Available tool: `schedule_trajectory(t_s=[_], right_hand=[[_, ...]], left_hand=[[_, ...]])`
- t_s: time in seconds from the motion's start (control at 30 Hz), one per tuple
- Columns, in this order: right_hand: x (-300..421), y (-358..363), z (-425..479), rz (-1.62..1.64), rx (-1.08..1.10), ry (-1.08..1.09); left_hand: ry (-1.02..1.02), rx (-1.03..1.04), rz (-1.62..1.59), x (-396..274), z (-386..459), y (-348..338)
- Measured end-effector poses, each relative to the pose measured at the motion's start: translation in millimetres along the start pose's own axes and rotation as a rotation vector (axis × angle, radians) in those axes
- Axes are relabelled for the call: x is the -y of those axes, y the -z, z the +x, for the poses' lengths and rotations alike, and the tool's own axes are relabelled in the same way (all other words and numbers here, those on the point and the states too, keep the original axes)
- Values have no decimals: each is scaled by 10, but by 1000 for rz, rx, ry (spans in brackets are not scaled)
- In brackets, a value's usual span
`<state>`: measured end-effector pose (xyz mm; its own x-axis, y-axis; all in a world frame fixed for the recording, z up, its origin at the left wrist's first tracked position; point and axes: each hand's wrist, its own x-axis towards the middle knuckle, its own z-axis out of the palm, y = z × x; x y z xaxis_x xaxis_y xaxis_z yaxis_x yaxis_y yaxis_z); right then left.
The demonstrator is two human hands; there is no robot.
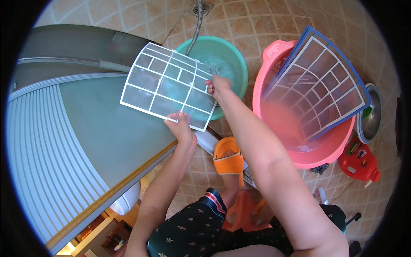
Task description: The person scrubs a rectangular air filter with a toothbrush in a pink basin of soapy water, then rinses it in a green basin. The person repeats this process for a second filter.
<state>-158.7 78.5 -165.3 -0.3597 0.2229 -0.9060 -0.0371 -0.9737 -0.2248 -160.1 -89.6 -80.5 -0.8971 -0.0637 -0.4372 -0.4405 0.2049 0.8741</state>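
My left hand (182, 128) pinches the near edge of a white-framed mesh filter panel (175, 85), thumb on top and fingers showing through the mesh. The panel is tilted over a green plastic basin (243, 69), covering its left part. My right hand (221, 85) is curled at the panel's right edge, above the basin. Whether it grips the edge or some small thing is hidden. Water (221, 64) ripples and splashes in the basin beside that hand. A flexible metal shower hose (198, 30) runs down into the basin and passes behind the panel.
A pink tub (321, 160) at right holds water and a leaning white-framed mesh panel (321, 74) with a blue frame (366, 96) behind it. A red detergent bottle (358, 160) and a metal bowl (374, 115) lie beside it. A glass-and-ribbed door (112, 128) stands left; a floor drain (201, 9) lies beyond.
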Motion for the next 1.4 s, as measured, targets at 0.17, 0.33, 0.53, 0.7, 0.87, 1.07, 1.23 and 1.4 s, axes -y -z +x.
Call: schedule_trajectory(t_s=[0.17,0.33,0.53,0.7,0.87,1.07,1.23,1.4], right_hand=[[146,2,3,25,21,-35],[169,-23,-143,-96,-93,34],[152,46,-156,-24,60,21],[-114,76,-360,-38,-100,222],[-261,250,-422,19,-82,195],[-460,60,-709,-200,-1,370],[-651,395,-779,-110,-57,372],[-1465,570,-958,-409,2,638]], left_hand=[[28,15,5,-12,-37,-41],[1,-8,6,-29,13,-10],[3,4,1,-20,-4,-53],[15,-10,22,-24,-13,-25],[3,12,20,-32,-13,-62],[-6,-4,10,-11,5,-40],[-32,82,-76,6,8,-3],[5,147,-177,-47,-46,-70]])
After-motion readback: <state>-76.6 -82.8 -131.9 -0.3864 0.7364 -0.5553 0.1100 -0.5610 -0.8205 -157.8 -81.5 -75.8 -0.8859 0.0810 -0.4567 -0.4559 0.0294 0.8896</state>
